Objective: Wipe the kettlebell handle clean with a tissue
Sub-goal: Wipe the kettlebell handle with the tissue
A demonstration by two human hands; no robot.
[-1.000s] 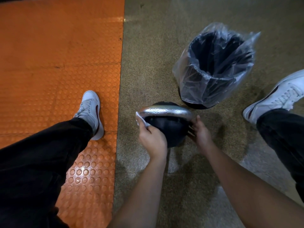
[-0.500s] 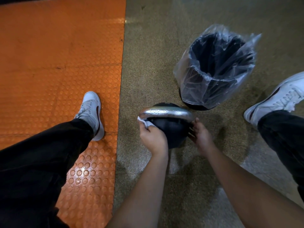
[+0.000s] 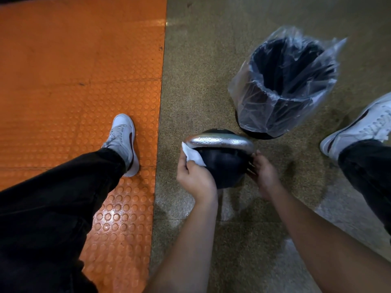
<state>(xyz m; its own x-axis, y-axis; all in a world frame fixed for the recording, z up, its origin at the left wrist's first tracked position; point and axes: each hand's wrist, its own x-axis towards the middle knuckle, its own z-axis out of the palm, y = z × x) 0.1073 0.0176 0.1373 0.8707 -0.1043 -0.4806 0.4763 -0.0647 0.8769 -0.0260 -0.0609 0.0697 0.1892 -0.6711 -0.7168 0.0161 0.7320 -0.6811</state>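
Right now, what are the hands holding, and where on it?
Left hand pinches the white tissue by its lower edge, at the left end of the handle. Right hand steadies the kettlebell, fingers on the body's right side.

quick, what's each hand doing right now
Left hand: pinching the tissue against the left end of the kettlebell handle.
Right hand: fingers against the kettlebell; whether they curl round it cannot be told.
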